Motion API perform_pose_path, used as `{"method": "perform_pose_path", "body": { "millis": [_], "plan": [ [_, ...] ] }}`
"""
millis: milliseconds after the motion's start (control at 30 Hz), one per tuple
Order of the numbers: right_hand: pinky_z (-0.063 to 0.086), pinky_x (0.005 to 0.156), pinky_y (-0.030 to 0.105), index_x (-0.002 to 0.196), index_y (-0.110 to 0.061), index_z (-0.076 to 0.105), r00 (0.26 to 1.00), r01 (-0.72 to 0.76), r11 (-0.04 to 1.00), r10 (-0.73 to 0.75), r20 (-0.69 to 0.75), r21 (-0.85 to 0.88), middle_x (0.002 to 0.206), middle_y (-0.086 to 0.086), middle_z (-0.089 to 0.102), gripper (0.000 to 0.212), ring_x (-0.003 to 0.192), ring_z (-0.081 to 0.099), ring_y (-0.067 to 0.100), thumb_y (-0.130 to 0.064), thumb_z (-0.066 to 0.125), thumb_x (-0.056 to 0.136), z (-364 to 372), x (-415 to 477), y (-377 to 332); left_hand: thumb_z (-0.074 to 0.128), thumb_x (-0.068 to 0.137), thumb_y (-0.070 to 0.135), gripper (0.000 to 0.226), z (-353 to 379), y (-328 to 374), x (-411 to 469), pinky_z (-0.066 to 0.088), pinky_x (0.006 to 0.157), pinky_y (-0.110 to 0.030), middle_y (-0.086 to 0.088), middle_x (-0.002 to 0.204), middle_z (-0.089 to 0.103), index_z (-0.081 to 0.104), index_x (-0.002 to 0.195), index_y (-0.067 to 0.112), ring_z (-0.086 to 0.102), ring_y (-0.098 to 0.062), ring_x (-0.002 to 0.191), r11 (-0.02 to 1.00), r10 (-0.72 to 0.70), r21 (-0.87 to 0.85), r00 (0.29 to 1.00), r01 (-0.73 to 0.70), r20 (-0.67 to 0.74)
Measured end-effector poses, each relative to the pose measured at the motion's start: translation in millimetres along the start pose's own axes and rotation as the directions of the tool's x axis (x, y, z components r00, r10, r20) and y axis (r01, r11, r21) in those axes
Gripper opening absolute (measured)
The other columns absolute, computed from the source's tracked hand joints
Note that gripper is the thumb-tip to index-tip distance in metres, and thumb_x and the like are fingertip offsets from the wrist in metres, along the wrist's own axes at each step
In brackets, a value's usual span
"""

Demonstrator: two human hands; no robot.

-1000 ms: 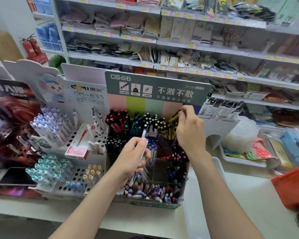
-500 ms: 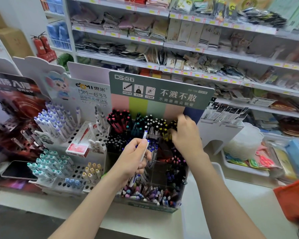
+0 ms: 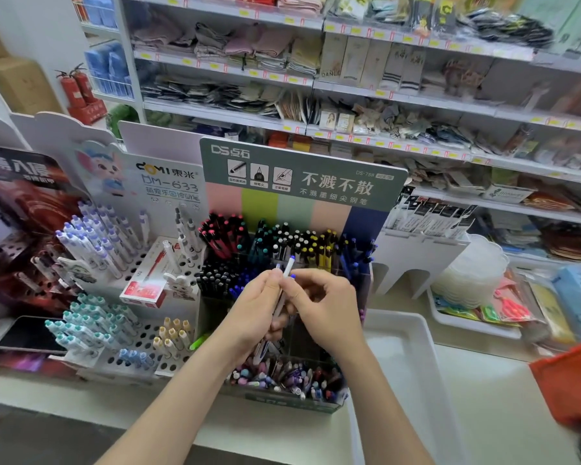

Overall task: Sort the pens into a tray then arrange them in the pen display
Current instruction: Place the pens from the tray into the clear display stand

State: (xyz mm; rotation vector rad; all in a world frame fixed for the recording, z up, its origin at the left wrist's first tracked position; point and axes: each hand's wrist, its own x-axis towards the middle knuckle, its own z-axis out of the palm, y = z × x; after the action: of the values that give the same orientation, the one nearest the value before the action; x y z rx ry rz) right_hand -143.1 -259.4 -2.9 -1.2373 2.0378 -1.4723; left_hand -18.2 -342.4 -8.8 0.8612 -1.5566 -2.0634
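My left hand (image 3: 252, 317) is closed around a small bunch of white pens with blue ends (image 3: 287, 268), held upright over the middle of the pen display (image 3: 302, 176). My right hand (image 3: 326, 307) is beside it, thumb and forefinger pinching the top of one of those pens. The display's back row holds pink-tipped pens (image 3: 222, 236), yellow pens (image 3: 319, 250) and blue pens (image 3: 356, 253). Its front compartment holds mixed loose pens (image 3: 282, 377). A white tray (image 3: 413, 364) lies on the counter right of the display.
A white perforated pen stand (image 3: 141, 340) with a red box (image 3: 148, 280) on it stands left of the display, and a phone (image 3: 27, 333) lies further left. A second tray (image 3: 467, 323) of packets and a red bag (image 3: 571, 391) are at the right. Stocked shelves rise behind.
My right hand has come down from the yellow pens at the back of the display to the pens in my left hand. The left hand has barely moved.
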Motion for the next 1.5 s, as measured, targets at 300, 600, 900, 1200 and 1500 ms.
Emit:
{"method": "perform_pose_path", "body": {
  "millis": [300,600,900,1200,1500],
  "plan": [
    [0.06,0.078,0.047,0.108,-0.021,0.066,0.884,0.031,0.958,0.108,-0.456,0.286,0.089,0.0,0.073,0.016,0.083,0.071,0.022,-0.026,0.051,0.113,10.4,-6.7,5.6,0.039,0.116,0.03,0.034,-14.0,-11.1,-1.0,0.055,0.05,-0.033,0.001,0.079,0.069,0.052,0.102,0.003,0.068,-0.022,0.064,0.991,0.05,0.135,0.977,-0.022,-0.209],
    [0.05,0.062,0.031,0.109,-0.019,0.063,0.976,0.186,0.975,-0.197,-0.091,-0.124,0.077,-0.007,0.063,0.012,0.067,0.062,0.015,-0.017,0.052,0.111,19.2,-30.0,38.1,0.049,0.112,0.034,0.032,-31.8,-27.8,-8.1,0.029,0.044,-0.028,-0.006,0.074,0.064,0.064,0.101,0.008,0.04,-0.018,0.052,0.99,0.014,0.132,0.921,0.04,-0.389],
    [0.052,0.1,0.033,0.138,-0.015,0.07,0.965,0.161,0.882,-0.047,0.259,-0.442,0.122,0.001,0.069,0.033,0.112,0.064,0.018,-0.013,0.057,0.107,41.2,-37.3,78.1,0.038,0.105,0.009,0.033,-26.0,-28.3,-13.0,0.035,0.048,-0.032,-0.011,0.08,0.068,0.071,0.108,0.004,0.049,-0.02,0.053,0.99,-0.099,0.058,0.938,0.125,-0.333],
    [0.056,0.068,0.028,0.108,-0.032,0.078,0.994,-0.109,0.984,0.112,-0.013,0.143,0.088,-0.008,0.078,0.012,0.072,0.069,0.01,-0.031,0.068,0.104,33.9,-30.1,24.0,0.034,0.104,0.007,0.031,-25.8,-23.5,-14.7,0.034,0.049,-0.03,-0.01,0.076,0.066,0.064,0.109,-0.002,0.047,-0.021,0.055,0.971,-0.056,0.221,0.985,0.092,-0.163],
    [0.057,0.065,0.036,0.109,-0.014,0.057,0.917,0.13,0.982,-0.068,-0.393,0.134,0.086,-0.007,0.067,0.008,0.072,0.068,0.019,-0.008,0.057,0.104,26.1,-36.7,31.6,0.045,0.105,0.009,0.029,-35.3,-45.2,-11.4,0.05,0.054,-0.032,-0.008,0.082,0.073,0.072,0.101,0.017,0.063,-0.017,0.066,0.949,0.022,0.302,0.934,0.093,-0.357]
  ]
}}
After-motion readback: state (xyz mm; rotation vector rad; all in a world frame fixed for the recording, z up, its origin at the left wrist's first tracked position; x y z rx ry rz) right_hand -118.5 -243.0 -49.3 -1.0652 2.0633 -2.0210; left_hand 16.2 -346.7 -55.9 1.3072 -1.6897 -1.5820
